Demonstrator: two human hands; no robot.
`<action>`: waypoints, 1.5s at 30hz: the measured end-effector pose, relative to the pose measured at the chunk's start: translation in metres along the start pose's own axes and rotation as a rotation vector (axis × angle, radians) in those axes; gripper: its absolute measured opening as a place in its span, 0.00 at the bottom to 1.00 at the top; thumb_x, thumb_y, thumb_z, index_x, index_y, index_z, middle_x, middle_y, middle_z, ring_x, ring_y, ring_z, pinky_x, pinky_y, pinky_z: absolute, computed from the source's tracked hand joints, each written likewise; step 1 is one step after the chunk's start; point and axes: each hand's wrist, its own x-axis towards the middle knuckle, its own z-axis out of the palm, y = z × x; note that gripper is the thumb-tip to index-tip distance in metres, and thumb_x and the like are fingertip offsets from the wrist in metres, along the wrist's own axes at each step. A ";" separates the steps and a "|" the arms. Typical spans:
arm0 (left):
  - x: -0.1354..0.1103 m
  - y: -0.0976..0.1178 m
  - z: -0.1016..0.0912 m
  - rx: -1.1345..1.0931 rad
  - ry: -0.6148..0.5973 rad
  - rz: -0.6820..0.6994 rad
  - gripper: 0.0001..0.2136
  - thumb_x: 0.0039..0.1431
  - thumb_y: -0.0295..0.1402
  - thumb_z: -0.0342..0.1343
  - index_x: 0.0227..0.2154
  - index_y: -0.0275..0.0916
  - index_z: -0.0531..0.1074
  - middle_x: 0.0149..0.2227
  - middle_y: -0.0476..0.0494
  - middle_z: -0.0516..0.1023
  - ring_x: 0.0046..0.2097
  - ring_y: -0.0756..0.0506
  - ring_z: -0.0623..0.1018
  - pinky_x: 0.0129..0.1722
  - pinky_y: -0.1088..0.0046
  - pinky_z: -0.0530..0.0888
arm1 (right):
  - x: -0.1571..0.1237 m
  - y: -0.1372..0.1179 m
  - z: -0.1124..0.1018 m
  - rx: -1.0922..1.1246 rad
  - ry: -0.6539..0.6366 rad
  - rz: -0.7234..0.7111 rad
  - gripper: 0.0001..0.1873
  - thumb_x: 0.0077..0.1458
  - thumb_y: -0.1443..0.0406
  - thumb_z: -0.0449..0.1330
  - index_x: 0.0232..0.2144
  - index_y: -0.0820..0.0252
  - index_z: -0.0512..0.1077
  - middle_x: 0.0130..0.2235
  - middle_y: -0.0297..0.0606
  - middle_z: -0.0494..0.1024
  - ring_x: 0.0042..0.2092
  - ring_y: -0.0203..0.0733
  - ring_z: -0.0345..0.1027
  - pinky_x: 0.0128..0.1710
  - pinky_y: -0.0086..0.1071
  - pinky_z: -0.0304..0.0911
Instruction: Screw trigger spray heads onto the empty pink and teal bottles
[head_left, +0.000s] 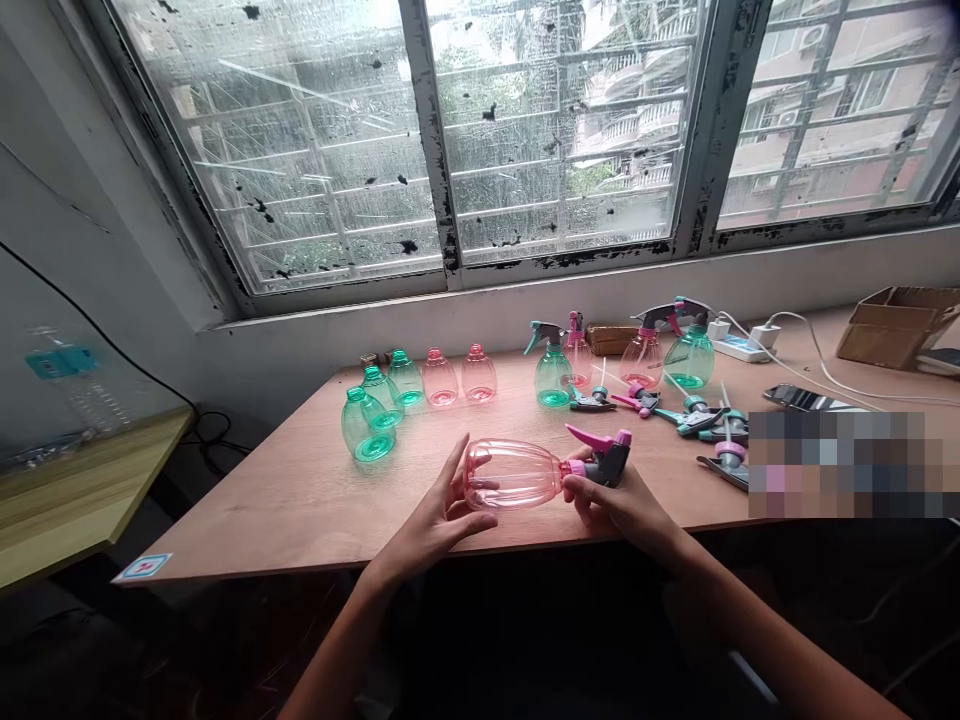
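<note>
A clear pink spray bottle (517, 475) lies sideways between my hands, above the table's front part. Its pink and dark grey trigger head (606, 458) sits at the neck and points right. My left hand (448, 505) is closed round the bottle's base end, thumb below and fingers behind. With my right hand (604, 500) I grip the neck and the collar of the trigger head. Beyond my left hand stand headless green bottles (369, 430) and two headless pink bottles (441, 378). Loose trigger heads (696, 415) with thin tubes lie to the right of the held bottle.
Bottles with heads fitted, such as a green one (553, 375), stand at the back. A power strip (741, 345) with white cables, a phone (806, 398) and a cardboard box (896, 330) occupy the right. The wooden table (285, 490) ends just before me; windows rise behind.
</note>
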 end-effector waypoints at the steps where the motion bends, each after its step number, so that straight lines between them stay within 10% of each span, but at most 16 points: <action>1: 0.000 0.001 0.000 0.001 0.005 0.005 0.44 0.59 0.34 0.64 0.70 0.55 0.42 0.67 0.35 0.60 0.62 0.36 0.70 0.61 0.50 0.67 | 0.000 0.000 0.000 0.001 -0.005 -0.003 0.19 0.53 0.55 0.71 0.37 0.59 0.68 0.27 0.33 0.77 0.20 0.34 0.65 0.18 0.28 0.60; 5: 0.001 0.002 -0.001 0.030 -0.016 -0.007 0.36 0.58 0.36 0.65 0.67 0.49 0.55 0.61 0.36 0.67 0.61 0.36 0.71 0.62 0.51 0.67 | -0.001 -0.001 0.001 0.002 -0.011 -0.001 0.18 0.53 0.55 0.70 0.36 0.59 0.68 0.27 0.34 0.77 0.20 0.34 0.65 0.18 0.27 0.59; 13: -0.002 0.000 0.004 0.029 0.028 -0.017 0.48 0.54 0.31 0.68 0.68 0.55 0.41 0.54 0.40 0.72 0.57 0.40 0.75 0.59 0.51 0.70 | -0.001 -0.006 0.004 0.008 -0.017 0.005 0.19 0.53 0.55 0.71 0.35 0.60 0.68 0.27 0.34 0.77 0.20 0.32 0.63 0.18 0.27 0.58; 20: -0.001 0.006 0.000 0.066 0.004 -0.023 0.40 0.60 0.38 0.63 0.69 0.45 0.48 0.58 0.36 0.70 0.61 0.36 0.70 0.62 0.54 0.65 | -0.001 -0.001 -0.001 -0.019 -0.022 0.015 0.21 0.51 0.55 0.72 0.39 0.60 0.69 0.25 0.32 0.76 0.19 0.33 0.64 0.18 0.27 0.59; 30: -0.003 0.005 0.003 0.021 -0.009 -0.024 0.49 0.58 0.35 0.65 0.70 0.57 0.35 0.69 0.37 0.58 0.61 0.38 0.72 0.63 0.53 0.66 | 0.000 0.000 -0.001 0.001 -0.018 0.015 0.19 0.53 0.55 0.71 0.39 0.58 0.68 0.27 0.33 0.77 0.19 0.33 0.65 0.17 0.26 0.57; 35: -0.001 0.011 0.001 0.087 0.017 -0.017 0.35 0.62 0.40 0.61 0.69 0.48 0.52 0.69 0.37 0.57 0.66 0.34 0.65 0.64 0.55 0.65 | 0.000 0.002 -0.003 -0.012 -0.067 -0.023 0.20 0.53 0.53 0.70 0.39 0.59 0.70 0.26 0.34 0.78 0.18 0.35 0.67 0.17 0.27 0.58; 39: -0.003 0.008 0.004 0.059 0.001 -0.027 0.41 0.59 0.36 0.64 0.70 0.52 0.45 0.63 0.39 0.66 0.62 0.38 0.69 0.64 0.52 0.65 | -0.001 0.001 -0.003 -0.059 -0.058 -0.050 0.22 0.61 0.47 0.59 0.39 0.60 0.71 0.25 0.35 0.77 0.17 0.34 0.65 0.16 0.27 0.54; 45: -0.004 0.003 0.012 0.195 0.088 0.131 0.37 0.57 0.34 0.66 0.65 0.59 0.54 0.69 0.41 0.55 0.65 0.35 0.65 0.57 0.55 0.73 | 0.000 0.000 -0.002 -0.013 -0.007 0.068 0.27 0.62 0.43 0.55 0.27 0.60 0.69 0.19 0.33 0.74 0.14 0.31 0.60 0.14 0.25 0.47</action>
